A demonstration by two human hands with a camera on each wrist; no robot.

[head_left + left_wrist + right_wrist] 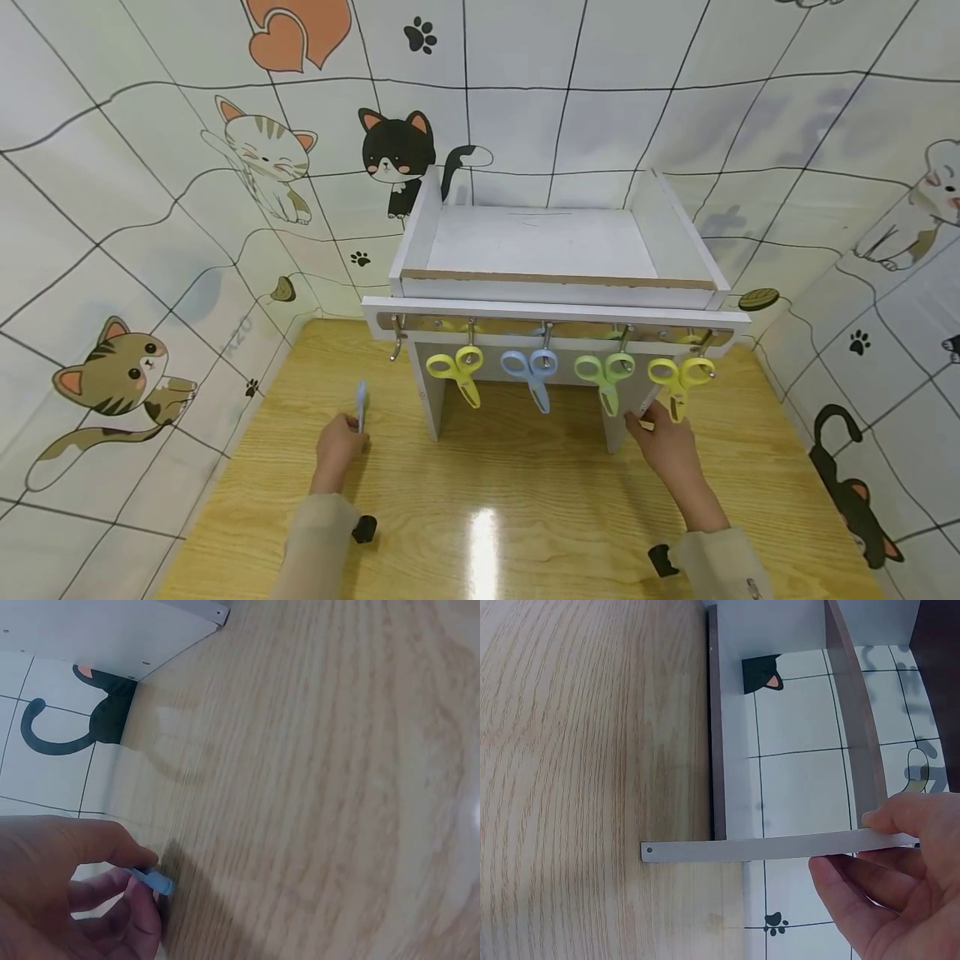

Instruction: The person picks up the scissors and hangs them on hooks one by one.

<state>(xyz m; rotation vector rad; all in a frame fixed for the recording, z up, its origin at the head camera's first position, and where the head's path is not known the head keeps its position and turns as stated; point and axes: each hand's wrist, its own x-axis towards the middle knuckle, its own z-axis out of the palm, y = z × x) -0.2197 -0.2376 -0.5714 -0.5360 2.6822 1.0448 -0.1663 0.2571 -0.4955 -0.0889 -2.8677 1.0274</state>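
Observation:
My left hand [339, 450] pinches a slim light-blue item [156, 882] between thumb and fingers, over the wooden table left of the white shelf [555, 290]. In the head view this item rises from the fingers to a rounded tip; its kind I cannot tell. On the other side, my right hand [892, 877] grips the front edge of the shelf's right side panel [780, 847], thumb on one face and fingers on the other. Child-size scissors hang from the shelf's front hooks: yellow scissors [467, 385], blue scissors [537, 387], green scissors [607, 387] and more yellow scissors [678, 397].
A bare metal hook [397, 337] is at the rail's left end. The shelf's upper tray [540, 242] has raised sides. Walls with cat drawings [135, 375] enclose the wooden table [495, 483] at the back and both sides.

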